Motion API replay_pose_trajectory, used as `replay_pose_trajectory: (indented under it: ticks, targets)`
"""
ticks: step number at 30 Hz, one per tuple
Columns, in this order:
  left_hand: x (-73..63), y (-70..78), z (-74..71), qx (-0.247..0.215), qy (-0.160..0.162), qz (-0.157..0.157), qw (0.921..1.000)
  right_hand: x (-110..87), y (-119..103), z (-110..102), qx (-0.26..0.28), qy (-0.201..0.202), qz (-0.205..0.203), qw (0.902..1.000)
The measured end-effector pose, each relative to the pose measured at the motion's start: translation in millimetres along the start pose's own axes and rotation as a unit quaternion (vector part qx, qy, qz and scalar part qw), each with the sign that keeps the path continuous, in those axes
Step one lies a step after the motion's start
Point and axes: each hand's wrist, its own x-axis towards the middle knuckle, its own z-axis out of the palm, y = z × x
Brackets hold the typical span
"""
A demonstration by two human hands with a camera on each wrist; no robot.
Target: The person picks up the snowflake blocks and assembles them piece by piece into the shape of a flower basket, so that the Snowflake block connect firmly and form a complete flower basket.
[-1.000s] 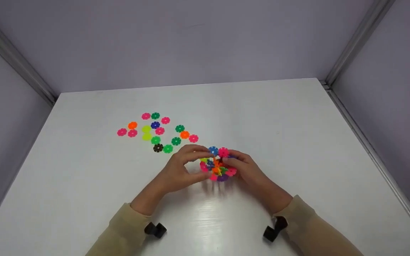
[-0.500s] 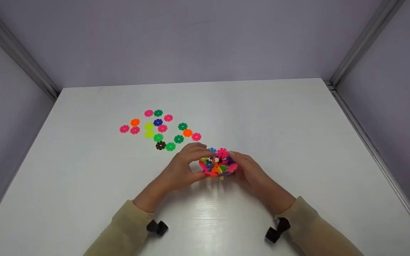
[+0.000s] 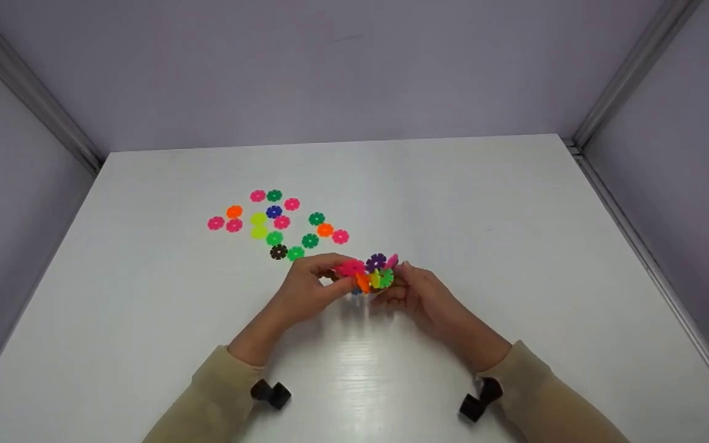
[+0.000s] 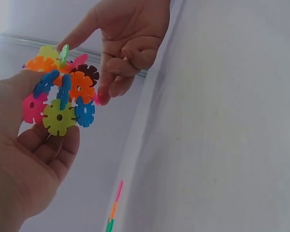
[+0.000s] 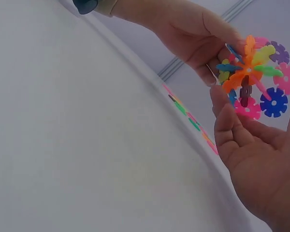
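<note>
A rounded cluster of interlocking notched plastic discs in pink, orange, blue, green, yellow and purple is held above the white table. My left hand grips its left side between thumb and fingers. In the left wrist view, a yellow disc and blue ones face the camera. My right hand holds the right side, its thumb and a finger at the outer discs and the other fingers curled below. The right wrist view shows an orange disc at the centre, with other discs slotted around it.
Several loose notched discs lie flat on the white table, left of centre and beyond my left hand, among them a black disc and a pink disc. Pale walls enclose the table at the back and sides.
The cluster has been turned over between my hands, from its hollow, bowl-like face to a side with purple and green discs on top. The loose discs stay in place on the table.
</note>
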Motion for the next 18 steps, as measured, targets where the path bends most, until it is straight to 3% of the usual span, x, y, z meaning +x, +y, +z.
replay_pose_trajectory:
  ticks: [5, 12, 18]
  targets:
    - [0.5, 0.9, 0.8, -0.050, 0.005, -0.055, 0.9972, -0.7, 1.1, -1.5, -0.020, 0.030, -0.034, 0.9988]
    - [0.6, -0.4, 3.6, -0.096, -0.028, -0.139, 0.9853, -0.6, 2.2, -0.6, -0.023, 0.018, -0.060, 0.9978]
    - [1.4, -3.5, 5.7, -0.098, -0.025, -0.134, 0.9857, 0.0, 2.2, -0.6, -0.046, 0.044, -0.038, 0.9973]
